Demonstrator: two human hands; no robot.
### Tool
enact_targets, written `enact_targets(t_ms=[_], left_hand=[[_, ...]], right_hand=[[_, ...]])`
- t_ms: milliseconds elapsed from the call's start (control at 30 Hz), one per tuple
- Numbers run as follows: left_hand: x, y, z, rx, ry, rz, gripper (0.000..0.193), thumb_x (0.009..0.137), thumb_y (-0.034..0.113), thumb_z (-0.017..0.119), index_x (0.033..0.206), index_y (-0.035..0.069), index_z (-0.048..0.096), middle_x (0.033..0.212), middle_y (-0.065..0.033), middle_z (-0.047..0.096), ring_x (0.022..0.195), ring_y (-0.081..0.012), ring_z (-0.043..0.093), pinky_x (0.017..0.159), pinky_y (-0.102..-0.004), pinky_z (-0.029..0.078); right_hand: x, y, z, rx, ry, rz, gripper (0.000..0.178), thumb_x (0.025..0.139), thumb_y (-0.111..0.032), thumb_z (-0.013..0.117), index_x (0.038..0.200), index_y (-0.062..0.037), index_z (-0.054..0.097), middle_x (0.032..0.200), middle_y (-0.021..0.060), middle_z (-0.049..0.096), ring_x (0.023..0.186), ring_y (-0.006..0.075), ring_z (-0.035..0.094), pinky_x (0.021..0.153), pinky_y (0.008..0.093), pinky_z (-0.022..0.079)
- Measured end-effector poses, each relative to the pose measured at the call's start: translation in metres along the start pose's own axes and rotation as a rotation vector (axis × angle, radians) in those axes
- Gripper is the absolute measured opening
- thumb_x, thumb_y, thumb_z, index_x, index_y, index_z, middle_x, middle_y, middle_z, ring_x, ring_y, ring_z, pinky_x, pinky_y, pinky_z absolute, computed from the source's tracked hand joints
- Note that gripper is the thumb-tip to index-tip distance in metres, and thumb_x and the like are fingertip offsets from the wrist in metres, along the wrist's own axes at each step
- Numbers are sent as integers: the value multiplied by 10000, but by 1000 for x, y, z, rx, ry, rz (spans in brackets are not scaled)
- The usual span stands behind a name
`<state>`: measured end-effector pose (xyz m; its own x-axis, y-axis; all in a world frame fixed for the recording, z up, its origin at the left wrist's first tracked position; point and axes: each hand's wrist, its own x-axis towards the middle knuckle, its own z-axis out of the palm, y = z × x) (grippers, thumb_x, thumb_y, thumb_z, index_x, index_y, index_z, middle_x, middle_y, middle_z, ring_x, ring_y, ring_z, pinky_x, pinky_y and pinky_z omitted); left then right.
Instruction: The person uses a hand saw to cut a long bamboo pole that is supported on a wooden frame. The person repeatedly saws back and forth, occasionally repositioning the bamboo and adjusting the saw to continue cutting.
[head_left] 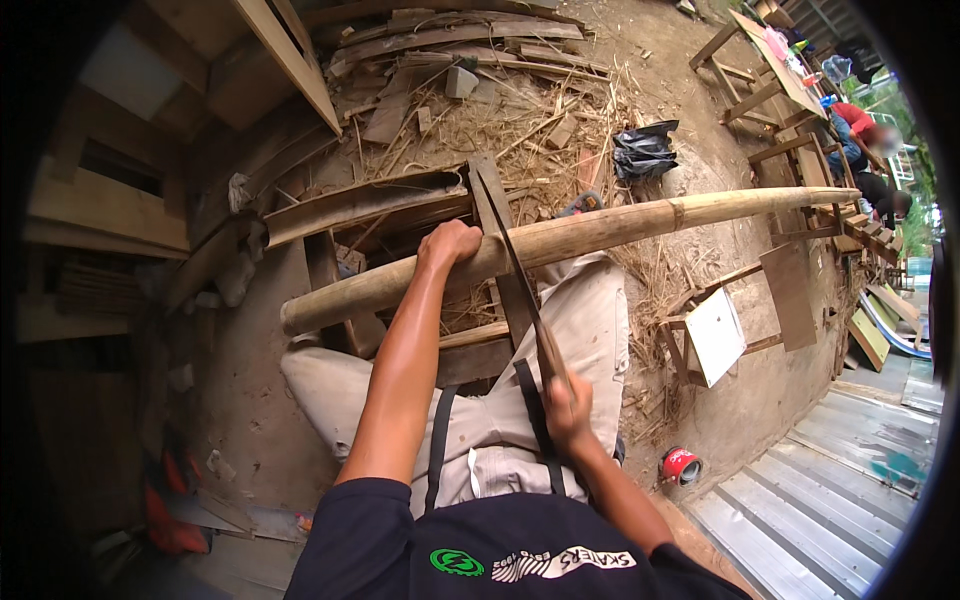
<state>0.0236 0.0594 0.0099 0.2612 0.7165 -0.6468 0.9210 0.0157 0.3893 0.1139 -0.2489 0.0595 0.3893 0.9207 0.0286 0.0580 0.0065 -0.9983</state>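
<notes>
— Fingers?
— Left hand (pixel 450 243) has fingers curled over the bamboo pole (pixel 590 228); right hand (pixel 568 405) grips the saw (pixel 524 281).
— Pole's place and progress?
— Atop the board (pixel 513 308), saw across the pole. Pole appears unsevered; cut depth cannot be told; cutting through seems outstanding.

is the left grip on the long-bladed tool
No, the left grip is on the bamboo pole, while the right grip holds the long-bladed tool.
</notes>
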Motion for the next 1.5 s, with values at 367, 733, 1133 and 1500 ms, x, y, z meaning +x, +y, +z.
enact_targets(t_ms=[367,733,1133,1500], left_hand=[[-4,-9,10,-23,453,259,524,946,409,444,897,-29,727,954,-293,688,963,-449,665,863,-513,508],[-5,-6,2,83,249,84,682,925,517,366,1033,-57,719,1059,-296,687,1047,-446,654,977,-511,446],[-18,-4,1,57,233,56,702,870,553,431,964,-76,730,1008,-316,684,1018,-448,667,929,-461,510],[-23,-13,24,85,438,173,642,876,486,433,812,-76,737,771,-300,683,701,-410,687,762,-472,492]], right_hand=[[-3,16,-10,-66,65,204,359,973,-296,569,752,-17,520,575,-14,446,542,71,409,476,280,340],[16,12,15,-169,64,103,294,961,-167,610,722,-15,530,552,16,477,505,83,432,466,299,356],[27,-2,23,-191,77,-160,217,945,-114,598,768,10,585,565,83,538,493,138,515,473,329,407],[-18,-34,5,-180,18,-3,213,939,-94,580,752,5,598,556,76,527,481,150,522,476,320,403]])
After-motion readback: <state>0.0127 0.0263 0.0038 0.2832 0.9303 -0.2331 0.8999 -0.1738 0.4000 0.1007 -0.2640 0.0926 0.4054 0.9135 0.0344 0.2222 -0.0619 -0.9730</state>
